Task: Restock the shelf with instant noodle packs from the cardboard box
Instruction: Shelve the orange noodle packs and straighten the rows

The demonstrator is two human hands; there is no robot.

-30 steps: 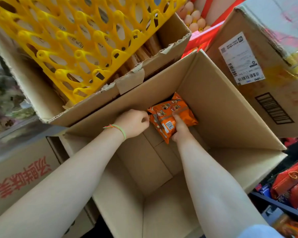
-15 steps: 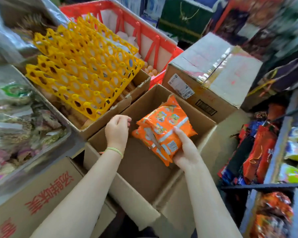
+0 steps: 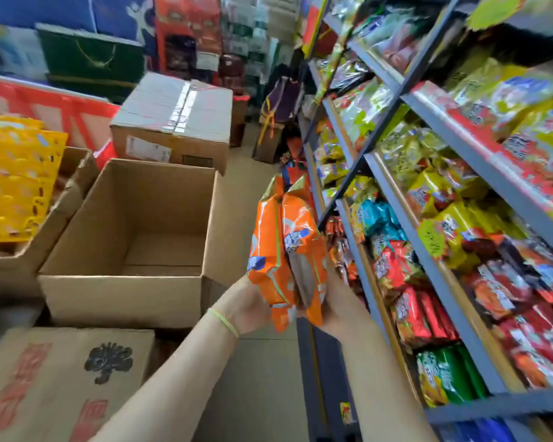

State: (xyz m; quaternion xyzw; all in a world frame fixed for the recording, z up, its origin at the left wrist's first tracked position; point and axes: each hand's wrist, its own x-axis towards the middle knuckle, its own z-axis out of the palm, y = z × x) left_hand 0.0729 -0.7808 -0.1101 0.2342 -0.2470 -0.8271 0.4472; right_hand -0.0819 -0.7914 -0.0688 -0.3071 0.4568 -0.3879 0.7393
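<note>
Noodle packs (image 3: pixel 288 250) orange, upright | my left hand (image 3: pixel 248 306) and right hand (image 3: pixel 339 301) both clamped on them | cardboard box (image 3: pixel 125 282) left | shelf (image 3: pixel 428 250) right

the fingers of both the left hand (image 3: pixel 248 306) and the right hand (image 3: pixel 339 301) are hidden behind the orange noodle packs (image 3: pixel 288 250), so each grip cannot be made out. motion blur smears the print on the packs and on the goods along the shelf (image 3: pixel 428 256), which is cut off at the right and bottom edges. the near wall of the cardboard box (image 3: pixel 122 295) hides part of its floor, and the yellow crates (image 3: pixel 13 180) run off the left edge.
</note>
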